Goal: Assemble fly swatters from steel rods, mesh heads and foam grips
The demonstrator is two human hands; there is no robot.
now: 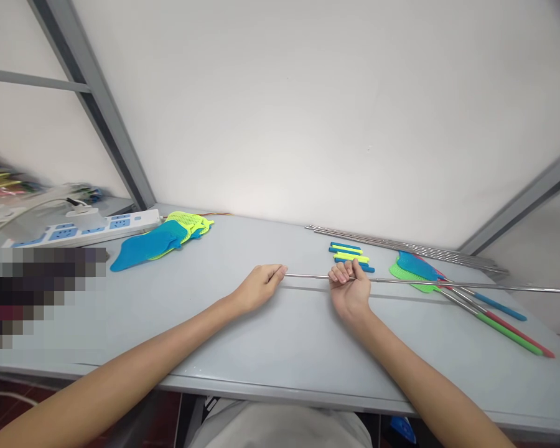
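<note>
A long thin metal rod [401,282] stretches sideways above the grey table. My left hand [261,287] is closed round its left end. Farther right along the same rod, my right hand [350,289] is turned palm up with its fingers curled round it. Just behind my right hand lie several short blue and yellow tubes [350,256]. Fly swatters with blue, red and green handles [508,333] lie to the right, partly beneath the rod. Blue and yellow swatter heads [144,244] are piled on the left.
A bundle of metal rods [401,246] lies along the wall at the back right. On the left, a white power strip [88,228] with a plugged-in adapter rests beside the swatter heads. Grey metal posts [102,99] stand at both sides. The table's front edge [270,386] runs before me.
</note>
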